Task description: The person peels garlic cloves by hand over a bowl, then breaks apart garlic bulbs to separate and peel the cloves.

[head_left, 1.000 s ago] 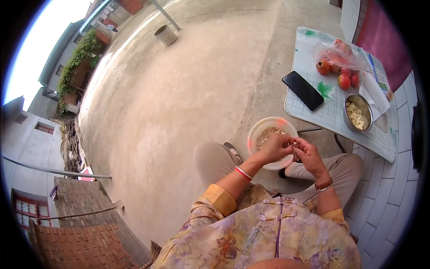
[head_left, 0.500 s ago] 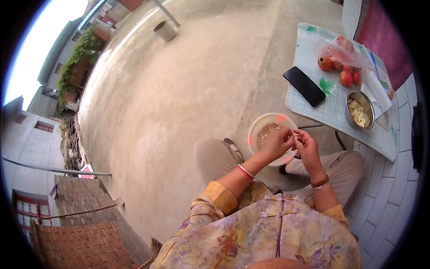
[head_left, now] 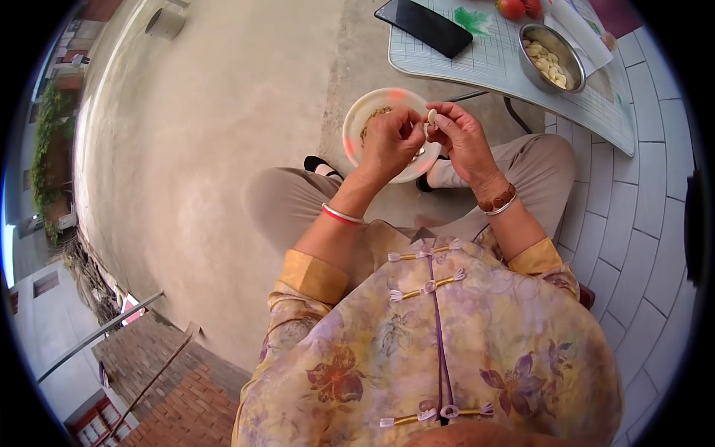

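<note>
A pale garlic clove (head_left: 431, 117) shows between the thumb and fingers of my right hand (head_left: 463, 141), which is closed in a pinch. My left hand (head_left: 389, 145) is closed too, thumb and fingertips pressed together right beside the clove; what they grip is hidden. Both hands are above a whitish basin (head_left: 354, 123) with reddish patches. Brownish bits (head_left: 376, 113) lie in the basin, partly covered by my left hand. On the table to the right, a metal bowl (head_left: 529, 73) holds several pale cloves (head_left: 547, 63).
The low folding table (head_left: 484, 74) stands at the upper right, its legs near my right knee. On it lie a black phone (head_left: 424, 26), red round fruits (head_left: 512, 7) and white paper (head_left: 577, 33). A grey bucket (head_left: 165, 24) stands far off on the concrete ground.
The view has tilted down and shifted right, so the table and basin appear higher and further left. My hands stay together above the basin, and the clove shows more plainly in my right fingers.
</note>
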{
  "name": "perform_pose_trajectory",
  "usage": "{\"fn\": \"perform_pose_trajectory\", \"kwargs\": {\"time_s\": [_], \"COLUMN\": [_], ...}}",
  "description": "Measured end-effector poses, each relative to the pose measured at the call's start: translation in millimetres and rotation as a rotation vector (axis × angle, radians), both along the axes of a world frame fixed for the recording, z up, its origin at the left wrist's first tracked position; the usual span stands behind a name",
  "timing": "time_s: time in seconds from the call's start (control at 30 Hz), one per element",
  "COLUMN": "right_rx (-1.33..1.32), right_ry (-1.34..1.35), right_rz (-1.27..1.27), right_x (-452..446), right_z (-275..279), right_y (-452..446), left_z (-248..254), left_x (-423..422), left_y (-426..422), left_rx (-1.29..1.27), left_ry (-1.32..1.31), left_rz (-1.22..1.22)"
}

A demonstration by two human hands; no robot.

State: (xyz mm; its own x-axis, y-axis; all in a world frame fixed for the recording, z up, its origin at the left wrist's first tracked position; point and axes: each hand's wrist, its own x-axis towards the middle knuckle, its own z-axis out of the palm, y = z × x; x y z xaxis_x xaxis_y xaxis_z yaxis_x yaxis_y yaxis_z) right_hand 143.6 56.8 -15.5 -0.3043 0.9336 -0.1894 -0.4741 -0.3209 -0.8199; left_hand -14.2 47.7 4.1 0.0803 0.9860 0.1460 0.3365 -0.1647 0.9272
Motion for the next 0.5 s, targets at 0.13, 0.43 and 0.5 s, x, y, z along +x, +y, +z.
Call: {"fn": "perform_pose_trajectory", "kwargs": {"time_s": [0.13,0.43,0.5], "right_rx": [0.001,0.185,0.244], "right_ry": [0.03,-0.232,-0.261], "right_rz": [0.008,-0.005,-0.006], "right_x": [1,-1,-2], "right_z": [-4,3,-2], "right_y": [2,3,3], "left_z": [-3,-2,-1], "left_x": [1,-8,-8], "left_y": [1,5,4], "left_rx": [0.038,-0.026,-0.031], "left_ry": [0.072,-0.008,-0.001], "left_rz": [-0.051,0.019,0.013]}}
